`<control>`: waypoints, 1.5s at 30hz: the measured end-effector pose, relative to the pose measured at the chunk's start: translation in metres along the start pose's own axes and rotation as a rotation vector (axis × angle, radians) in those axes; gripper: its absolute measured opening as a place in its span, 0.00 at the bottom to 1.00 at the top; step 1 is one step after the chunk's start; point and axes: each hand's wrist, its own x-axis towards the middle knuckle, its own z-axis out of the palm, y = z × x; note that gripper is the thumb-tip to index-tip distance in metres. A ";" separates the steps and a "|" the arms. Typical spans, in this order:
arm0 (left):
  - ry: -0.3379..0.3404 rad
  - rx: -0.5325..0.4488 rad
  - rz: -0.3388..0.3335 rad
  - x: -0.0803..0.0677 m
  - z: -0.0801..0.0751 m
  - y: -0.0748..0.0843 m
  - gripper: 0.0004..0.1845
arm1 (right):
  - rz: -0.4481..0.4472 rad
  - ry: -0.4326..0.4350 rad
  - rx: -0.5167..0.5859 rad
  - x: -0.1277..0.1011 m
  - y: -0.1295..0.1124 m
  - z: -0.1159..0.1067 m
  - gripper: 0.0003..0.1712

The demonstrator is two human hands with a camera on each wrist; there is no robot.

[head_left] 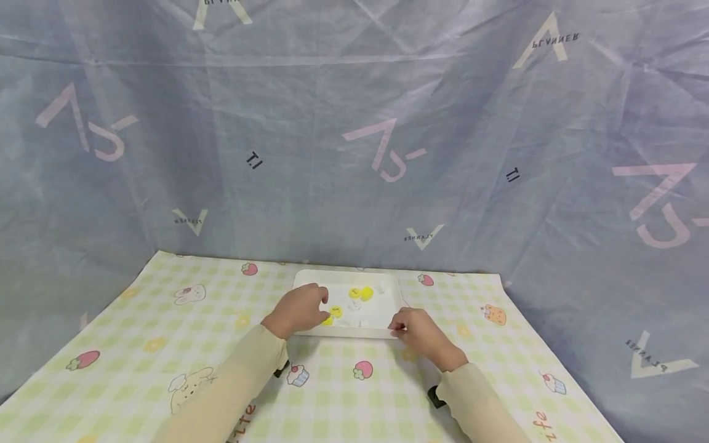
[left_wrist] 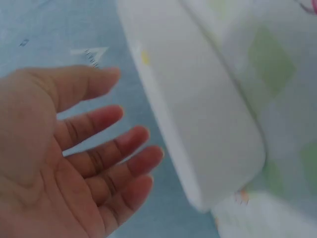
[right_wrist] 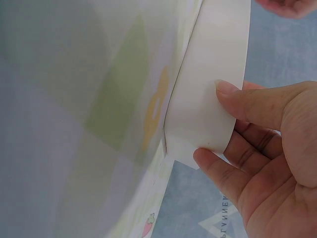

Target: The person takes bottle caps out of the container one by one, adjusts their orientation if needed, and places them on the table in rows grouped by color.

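A shallow white tray [head_left: 354, 333] lies on the checked tablecloth, with several small yellow round pieces [head_left: 367, 293] and some whitish pieces [head_left: 354, 304] in it. My right hand [head_left: 418, 329] holds the tray at its near right corner. In the right wrist view the thumb [right_wrist: 233, 99] presses the outer wall, and other fingers reach over the rim. Over the tray's left part hovers my left hand [head_left: 301, 309], overlapping a yellow piece in the head view. The left wrist view shows its fingers [left_wrist: 119, 148] spread and loosely bent, holding nothing.
The tablecloth [head_left: 188, 344] carries printed strawberries, cupcakes and animals. A grey-blue curtain [head_left: 310, 154] with printed letters hangs behind the table and along its sides. Dark wrist devices [head_left: 436, 397] show below both sleeves.
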 end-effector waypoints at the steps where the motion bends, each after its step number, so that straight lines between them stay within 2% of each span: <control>1: -0.001 0.001 -0.009 0.003 0.004 0.001 0.11 | -0.001 0.004 0.000 0.000 0.000 0.000 0.09; 6: 0.000 -0.038 -0.049 0.014 0.020 0.002 0.08 | 0.010 0.009 0.002 0.000 0.000 0.001 0.09; 13: -0.013 -0.130 -0.068 0.019 0.033 0.006 0.08 | 0.007 0.001 0.010 -0.001 0.000 0.002 0.09; 20: -0.020 -0.151 -0.117 0.019 0.036 0.007 0.11 | -0.002 0.003 0.004 -0.001 0.002 0.003 0.09; 26: -0.021 -0.136 -0.111 0.019 0.036 0.009 0.12 | -0.005 0.009 0.000 -0.001 0.003 0.004 0.09; 33: 0.005 -0.115 -0.110 0.017 0.037 0.008 0.04 | -0.008 0.014 0.006 -0.001 0.002 0.004 0.09; 38: 0.048 -0.087 -0.100 0.009 0.028 0.007 0.09 | -0.012 0.008 0.010 -0.001 0.001 0.004 0.09; 45: 0.107 -0.098 -0.041 -0.011 -0.001 0.003 0.11 | -0.006 0.001 0.016 -0.002 0.002 0.002 0.08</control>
